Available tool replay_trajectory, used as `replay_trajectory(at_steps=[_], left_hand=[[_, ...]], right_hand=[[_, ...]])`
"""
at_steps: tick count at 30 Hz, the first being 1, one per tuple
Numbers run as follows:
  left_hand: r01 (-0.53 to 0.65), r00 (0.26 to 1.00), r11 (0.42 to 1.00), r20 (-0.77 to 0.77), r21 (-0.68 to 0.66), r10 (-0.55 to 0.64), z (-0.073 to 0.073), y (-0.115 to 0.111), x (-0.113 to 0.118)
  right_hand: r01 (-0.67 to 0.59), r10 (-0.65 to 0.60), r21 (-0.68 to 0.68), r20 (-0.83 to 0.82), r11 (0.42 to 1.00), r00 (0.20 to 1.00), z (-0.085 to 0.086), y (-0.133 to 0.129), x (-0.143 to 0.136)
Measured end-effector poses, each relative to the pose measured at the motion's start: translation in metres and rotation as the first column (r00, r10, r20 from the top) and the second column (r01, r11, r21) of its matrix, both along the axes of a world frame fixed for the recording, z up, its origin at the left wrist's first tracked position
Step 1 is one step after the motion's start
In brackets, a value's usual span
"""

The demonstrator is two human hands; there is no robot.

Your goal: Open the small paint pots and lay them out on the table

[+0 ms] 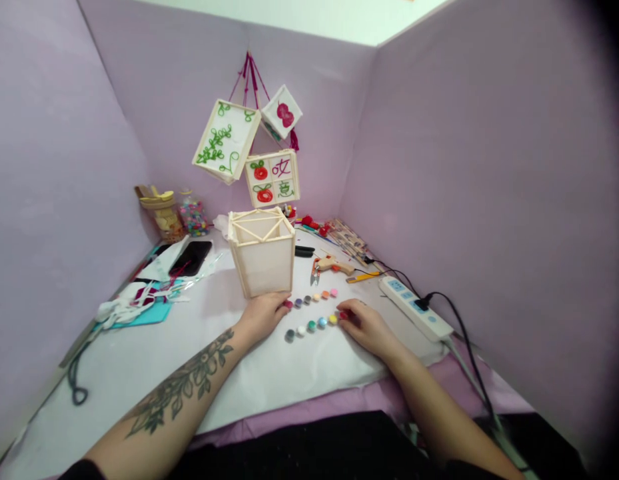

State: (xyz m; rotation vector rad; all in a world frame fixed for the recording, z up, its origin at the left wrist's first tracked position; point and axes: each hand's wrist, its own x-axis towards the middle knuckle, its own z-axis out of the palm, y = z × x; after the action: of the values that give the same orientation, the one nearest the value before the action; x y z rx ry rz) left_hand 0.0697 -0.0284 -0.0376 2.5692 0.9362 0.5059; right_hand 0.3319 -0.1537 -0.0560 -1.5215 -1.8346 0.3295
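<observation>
Two short rows of small paint pots lie on the white tabletop between my hands. The farther row of paint pots (pixel 308 300) runs from dark red through blue and cream to pink. My left hand (pixel 262 315) has its fingers closed at the dark red end of that row, just in front of a pale lantern frame (pixel 266 263). The nearer row of paint pots (pixel 312 326) goes from black and white to yellow and red. My right hand (pixel 368 327) pinches the red pot at its right end with thumb and fingers.
A glue gun (pixel 334 265) and a power strip (pixel 414 310) with black cables lie to the right. A phone (pixel 190 258), ribbons and blue card (pixel 149 313) are on the left. Decorated lanterns (pixel 228 140) hang at the back, above jars (pixel 193 215).
</observation>
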Motion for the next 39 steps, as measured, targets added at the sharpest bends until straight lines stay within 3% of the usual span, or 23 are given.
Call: replay_trajectory(at_steps=[5, 8, 12, 16, 19, 22, 25, 28, 33, 36, 39], left_hand=[[0.013, 0.994, 1.0, 0.112, -0.007, -0.012, 0.0, -0.003, -0.003], [-0.003, 0.99, 0.999, 0.139, -0.033, 0.007, 0.009, -0.009, -0.012], [0.056, 0.995, 0.993, 0.084, -0.109, -0.047, 0.025, -0.019, -0.017], [0.113, 0.993, 0.987, 0.029, -0.115, -0.11, 0.029, -0.022, -0.017], [0.034, 0.998, 0.996, 0.054, -0.08, -0.03, 0.023, -0.018, -0.015], [-0.051, 0.998, 0.995, 0.036, -0.084, 0.055, 0.022, -0.015, -0.014], [-0.007, 0.992, 0.994, -0.129, -0.11, -0.007, 0.029, -0.015, -0.013], [0.023, 0.935, 0.993, -0.35, -0.112, -0.061, 0.039, -0.014, -0.007], [-0.052, 0.924, 0.998, -0.381, -0.04, 0.033, 0.041, -0.011, 0.028], [-0.047, 0.929, 0.999, -0.369, -0.009, 0.04, 0.037, -0.02, 0.043], [0.011, 0.93, 1.0, -0.367, -0.017, -0.016, 0.035, -0.037, 0.04]], right_hand=[[-0.068, 0.068, -0.011, -0.001, 0.998, 0.998, -0.001, -0.001, -0.002], [-0.006, 0.006, -0.009, -0.039, 1.0, 0.999, 0.003, 0.0, 0.0], [0.083, -0.089, -0.132, -0.046, 0.988, 0.995, 0.021, 0.004, 0.008], [-0.082, 0.085, -0.208, 0.006, 0.975, 0.996, 0.037, 0.009, 0.006], [-0.167, 0.189, -0.213, 0.086, 0.963, 0.978, 0.036, 0.012, -0.006], [-0.154, 0.187, -0.197, 0.158, 0.968, 0.97, 0.032, 0.009, -0.01], [-0.114, 0.14, -0.156, 0.164, 0.981, 0.977, 0.036, -0.001, 0.007], [0.008, 0.0, -0.049, 0.156, 0.999, 0.988, 0.048, -0.012, 0.037], [0.251, -0.27, 0.12, 0.192, 0.961, 0.943, 0.054, -0.002, 0.065], [0.243, -0.257, 0.085, 0.267, 0.966, 0.929, 0.047, 0.021, 0.059], [0.201, -0.185, -0.024, 0.298, 0.979, 0.936, 0.037, 0.044, 0.047]])
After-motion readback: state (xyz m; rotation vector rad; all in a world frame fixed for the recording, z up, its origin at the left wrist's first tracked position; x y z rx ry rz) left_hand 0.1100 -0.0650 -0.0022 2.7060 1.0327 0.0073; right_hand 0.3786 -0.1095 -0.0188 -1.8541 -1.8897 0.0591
